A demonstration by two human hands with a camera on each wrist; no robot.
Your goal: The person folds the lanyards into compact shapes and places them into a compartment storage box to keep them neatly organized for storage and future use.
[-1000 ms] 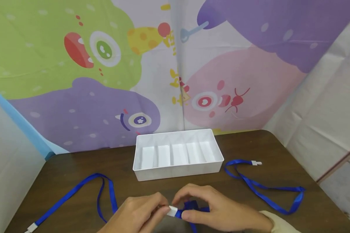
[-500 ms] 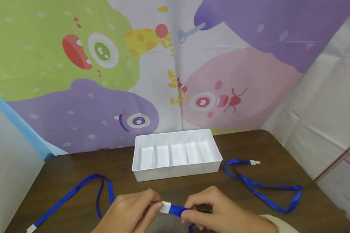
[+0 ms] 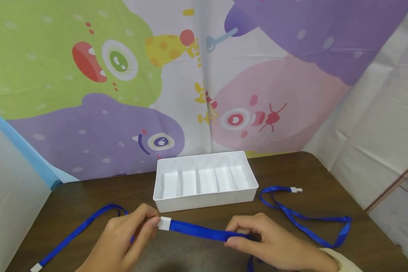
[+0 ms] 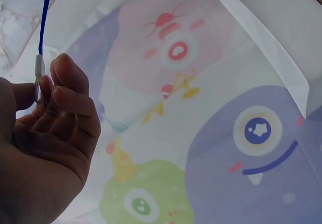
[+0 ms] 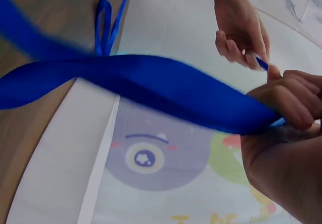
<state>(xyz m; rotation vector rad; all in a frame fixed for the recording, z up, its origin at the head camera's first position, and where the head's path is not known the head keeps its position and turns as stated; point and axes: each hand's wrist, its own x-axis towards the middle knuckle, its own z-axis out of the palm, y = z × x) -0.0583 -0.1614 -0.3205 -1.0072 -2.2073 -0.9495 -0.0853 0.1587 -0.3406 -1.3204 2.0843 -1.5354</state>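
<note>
A blue lanyard (image 3: 198,231) is stretched between the two hands in front of the white box. My left hand (image 3: 127,236) pinches the white clip (image 3: 164,223) at its end between thumb and fingers; the left wrist view shows this clip (image 4: 39,67) edge-on, with the other fingers curled loosely. My right hand (image 3: 265,240) pinches the blue strap farther along. In the right wrist view, the loose part of the strap (image 5: 166,90) trails from the right hand (image 5: 289,128) across the picture. The strap's lower end drops below the right hand, partly hidden.
A white box (image 3: 205,202) with several compartments stands at the back middle of the brown table (image 3: 292,170). A second blue lanyard (image 3: 78,234) lies at the left, partly behind the left hand. Another lanyard (image 3: 309,230) lies looped at the right. A cartoon-printed cloth (image 3: 187,128) hangs behind.
The left hand has moved left and slightly up with the clip, the right hand slightly right. A longer stretch of strap now shows between them, pulled straight.
</note>
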